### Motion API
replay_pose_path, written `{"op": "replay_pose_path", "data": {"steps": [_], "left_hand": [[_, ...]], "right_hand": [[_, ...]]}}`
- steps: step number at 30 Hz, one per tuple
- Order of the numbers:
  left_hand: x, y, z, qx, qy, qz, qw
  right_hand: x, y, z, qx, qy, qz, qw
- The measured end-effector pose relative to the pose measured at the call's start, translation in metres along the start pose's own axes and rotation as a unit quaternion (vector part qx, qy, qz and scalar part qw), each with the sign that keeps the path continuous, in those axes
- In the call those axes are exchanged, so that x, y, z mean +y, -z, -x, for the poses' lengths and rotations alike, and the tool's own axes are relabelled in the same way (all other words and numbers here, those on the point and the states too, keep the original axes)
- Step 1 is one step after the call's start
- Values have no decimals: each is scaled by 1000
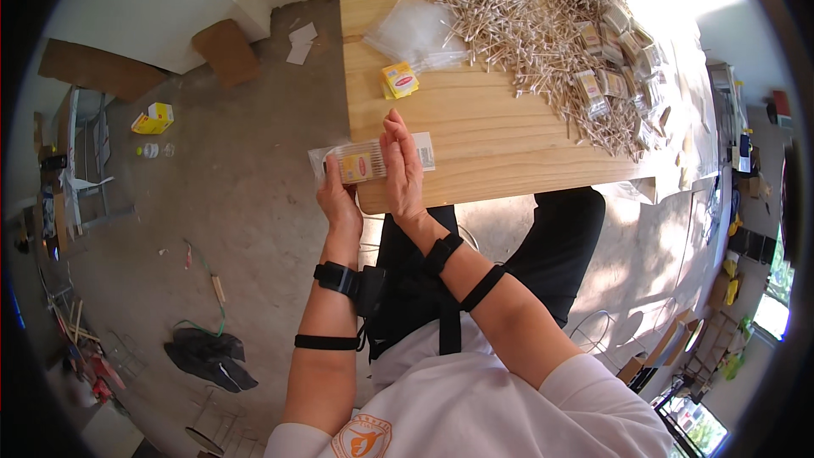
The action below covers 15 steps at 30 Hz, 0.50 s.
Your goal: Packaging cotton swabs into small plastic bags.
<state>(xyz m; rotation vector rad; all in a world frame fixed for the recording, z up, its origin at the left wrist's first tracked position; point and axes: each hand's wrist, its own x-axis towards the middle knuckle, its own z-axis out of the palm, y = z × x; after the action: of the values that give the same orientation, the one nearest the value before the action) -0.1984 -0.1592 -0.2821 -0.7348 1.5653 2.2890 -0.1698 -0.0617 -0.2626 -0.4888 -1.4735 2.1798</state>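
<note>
A clear plastic bag of cotton swabs (341,155) with a yellow-and-red label lies between my two hands, over the table's near left corner. My left hand (341,197) is closed on its left part, thumb on top. Across its right end lies my right hand (404,171), holding it there with the fingers long and close together. A white printed card (424,151) sticks out to the right of that hand; its other end is hidden beneath. Just beyond my hands rests a small stack of yellow label cards (399,80).
Flat empty clear bags (415,34) lie behind the label cards. A large heap of loose cotton swabs (526,13) covers the table's far part, with several filled packs (623,59) at its right. On the floor to the left stand a yellow box (153,119) and a bottle (149,151).
</note>
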Motion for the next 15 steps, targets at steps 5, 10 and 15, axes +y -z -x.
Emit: {"op": "replay_pose_path", "data": {"steps": [5, 10, 15], "left_hand": [[5, 6, 8, -43, 22, 34, 998], [1, 5, -2, -32, 15, 22, 999], [-3, 4, -9, 14, -65, -89, 994]], "right_hand": [[2, 13, 8, 30, -10, -76, 997], [7, 0, 11, 24, 27, 20, 999], [9, -3, 10, 28, 27, 5, 999]]}}
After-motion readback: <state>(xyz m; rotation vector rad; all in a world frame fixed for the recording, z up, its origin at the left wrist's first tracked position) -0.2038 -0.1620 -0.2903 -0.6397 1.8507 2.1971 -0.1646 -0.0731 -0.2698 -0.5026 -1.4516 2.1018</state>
